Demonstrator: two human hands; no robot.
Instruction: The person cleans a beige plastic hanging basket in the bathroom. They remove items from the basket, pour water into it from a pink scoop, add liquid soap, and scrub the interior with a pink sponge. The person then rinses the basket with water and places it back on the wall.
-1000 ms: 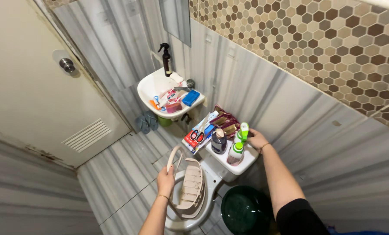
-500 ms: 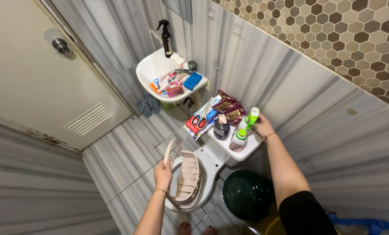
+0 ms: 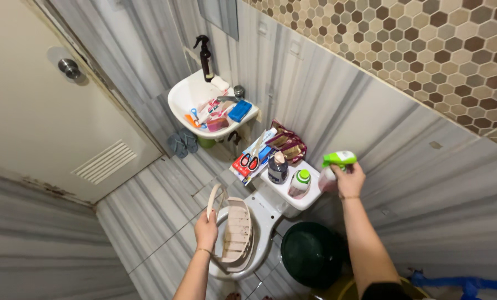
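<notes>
Right hand (image 3: 348, 180) grip pinches green-capped spray bottle (image 3: 333, 166), its body mostly hidden by fingers. Left hand (image 3: 206, 232) grips beige basket (image 3: 234, 233) rim; toilet (image 3: 265, 208) bowl hidden beneath

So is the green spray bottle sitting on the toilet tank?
No, the right hand holds the spray bottle up beside the tank.

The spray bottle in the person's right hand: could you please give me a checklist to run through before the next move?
1. Right hand grip on the spray bottle: ok, lifted beside the tank.
2. Green nozzle direction: cannot tell.
3. Left hand holding the beige basket: ok, over the toilet bowl.
4. Tank top space: not ok, crowded with a dark bottle and green-capped bottle.
5. Bottle fill level: cannot tell.
</notes>
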